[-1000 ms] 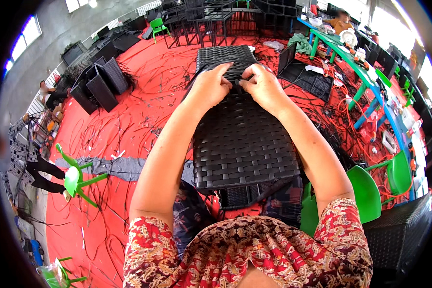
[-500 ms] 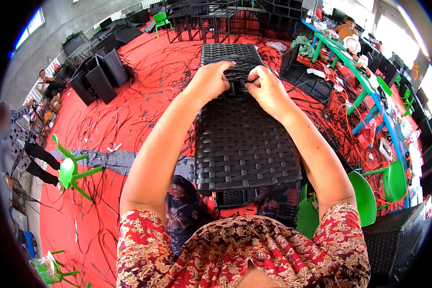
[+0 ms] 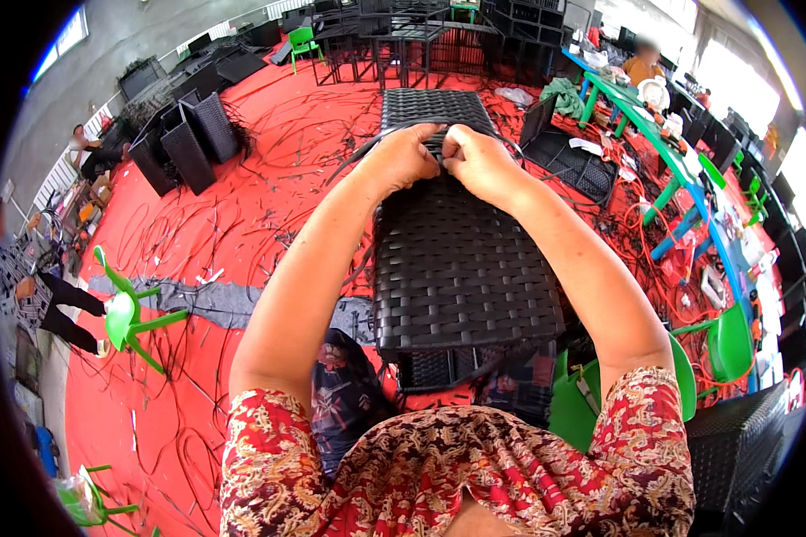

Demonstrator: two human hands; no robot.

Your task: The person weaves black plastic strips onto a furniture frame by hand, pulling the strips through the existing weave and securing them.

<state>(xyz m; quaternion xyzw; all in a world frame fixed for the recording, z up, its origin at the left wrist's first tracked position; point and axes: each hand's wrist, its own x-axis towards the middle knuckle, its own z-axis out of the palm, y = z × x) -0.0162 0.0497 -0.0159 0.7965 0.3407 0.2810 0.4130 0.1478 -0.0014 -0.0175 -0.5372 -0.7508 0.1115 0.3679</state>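
Note:
In front of me stands a long black woven rattan furniture piece (image 3: 466, 268), its near end close to my lap. Both hands are together over its far half, at a spot where the weave is partly hidden by my fingers. My left hand (image 3: 405, 159) is closed, thumb and fingers pinched on a black rattan strip (image 3: 356, 159) that bows out to the left. Right beside it, nearly touching, my right hand (image 3: 480, 163) is closed with fingers curled on the strips as well. Beyond the hands the woven surface (image 3: 434, 106) continues.
Loose black strips litter the red floor (image 3: 287, 179). Green chairs stand at left (image 3: 127, 318) and right (image 3: 733, 345). A long green-and-blue table (image 3: 663, 157) runs along the right. Woven black panels (image 3: 188, 148) stand at left. People are at the left edge and behind the table.
My hands have drawn together, the right one moving left and the left one slightly right. A strip now bows out on both sides of them. The view has shifted slightly.

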